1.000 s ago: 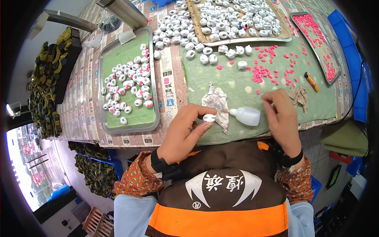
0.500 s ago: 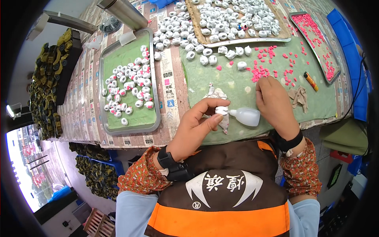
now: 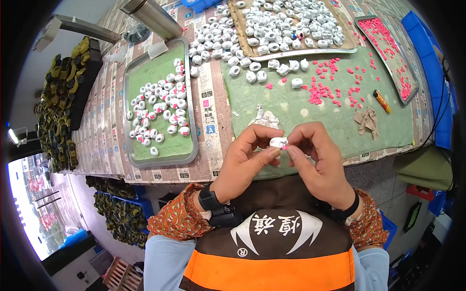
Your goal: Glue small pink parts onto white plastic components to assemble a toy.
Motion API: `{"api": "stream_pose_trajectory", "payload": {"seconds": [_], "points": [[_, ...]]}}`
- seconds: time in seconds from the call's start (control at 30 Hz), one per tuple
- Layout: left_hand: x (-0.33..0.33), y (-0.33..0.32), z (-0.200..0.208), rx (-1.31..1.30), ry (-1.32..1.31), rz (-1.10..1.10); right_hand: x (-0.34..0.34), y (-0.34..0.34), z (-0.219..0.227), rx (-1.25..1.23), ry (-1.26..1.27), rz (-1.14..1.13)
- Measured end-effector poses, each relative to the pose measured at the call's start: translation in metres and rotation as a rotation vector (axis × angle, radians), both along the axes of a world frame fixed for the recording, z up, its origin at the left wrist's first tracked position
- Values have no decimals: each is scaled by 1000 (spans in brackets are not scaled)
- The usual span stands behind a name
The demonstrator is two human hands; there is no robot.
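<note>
My left hand (image 3: 248,162) pinches a small white plastic toy part (image 3: 277,142) between thumb and forefinger at the table's near edge. My right hand (image 3: 321,167) meets it there, its thumb and forefinger closed on a tiny pink piece (image 3: 285,147) that touches the white part's right side. Behind the left fingers lies a crumpled white cloth (image 3: 264,116), partly covered. Loose pink pieces (image 3: 324,92) are scattered on the green cloth (image 3: 284,104) beyond my right hand. The squeeze bottle cannot be seen from here.
A tray at left (image 3: 193,145) holds white parts, many with pink on them. White parts (image 3: 272,34) fill a far tray and spill beside it. Another tray of pink pieces (image 3: 395,68), an orange tube (image 3: 382,101) and a tan rag (image 3: 367,120) are at right; a steel flask (image 3: 154,18) stands far left.
My right hand has come from the pink pieces toward me and left, bringing one pink piece to the white part. The squeeze bottle has gone out of sight behind the hands.
</note>
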State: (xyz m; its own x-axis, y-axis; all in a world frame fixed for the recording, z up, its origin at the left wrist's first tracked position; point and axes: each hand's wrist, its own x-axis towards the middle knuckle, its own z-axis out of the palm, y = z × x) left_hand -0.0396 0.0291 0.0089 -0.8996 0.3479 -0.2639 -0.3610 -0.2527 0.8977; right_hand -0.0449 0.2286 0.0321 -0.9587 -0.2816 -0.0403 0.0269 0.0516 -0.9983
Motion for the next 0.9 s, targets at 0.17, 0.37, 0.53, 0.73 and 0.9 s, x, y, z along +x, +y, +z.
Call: {"api": "stream_pose_trajectory", "payload": {"seconds": [0.17,0.37,0.53,0.73,0.9], "points": [[7,0,1,-92,74,24,0,-2,-2,-191,-188,-28],[10,1,-2,-234,239,19,-10,9,-4,-391,-531,29],[10,1,0,-269,240,6,-10,12,-5,-418,-613,46],[12,3,-3,-264,217,5,-7,8,-5,-339,-517,-1],[14,1,-6,-191,86,-43,7,-2,-4,-144,-246,-58]]}}
